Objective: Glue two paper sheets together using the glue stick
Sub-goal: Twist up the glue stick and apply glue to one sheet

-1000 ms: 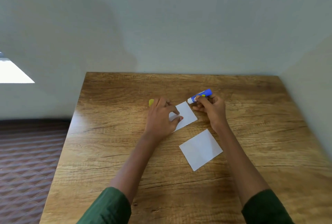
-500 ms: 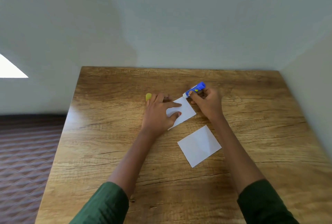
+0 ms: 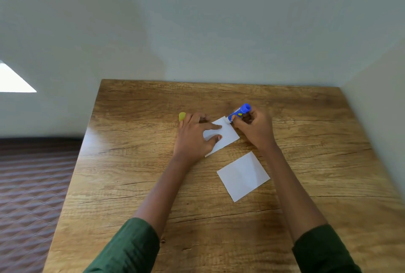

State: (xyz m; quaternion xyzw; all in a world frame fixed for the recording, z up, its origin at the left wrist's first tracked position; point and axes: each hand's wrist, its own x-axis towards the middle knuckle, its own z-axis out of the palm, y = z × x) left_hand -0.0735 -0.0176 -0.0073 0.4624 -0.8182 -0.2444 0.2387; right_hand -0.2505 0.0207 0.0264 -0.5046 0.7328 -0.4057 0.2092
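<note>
Two small white paper squares lie on the wooden table (image 3: 131, 185). My left hand (image 3: 195, 137) lies flat on the far sheet (image 3: 229, 135), fingers spread, pinning it down. My right hand (image 3: 254, 129) grips the blue glue stick (image 3: 240, 112), tilted, with its white tip touching the far corner of that sheet. The near sheet (image 3: 243, 176) lies free, closer to me and to the right. A yellow cap (image 3: 182, 116) sits on the table just beyond my left hand.
A pale wall meets the table's far edge, and another wall stands close along the right side. Left of the table lies a dark patterned floor (image 3: 32, 185).
The glue stick's tip has slid from the table beside the far sheet onto that sheet's far corner. My left hand stays pressed on the sheet. The camera has shifted slightly.
</note>
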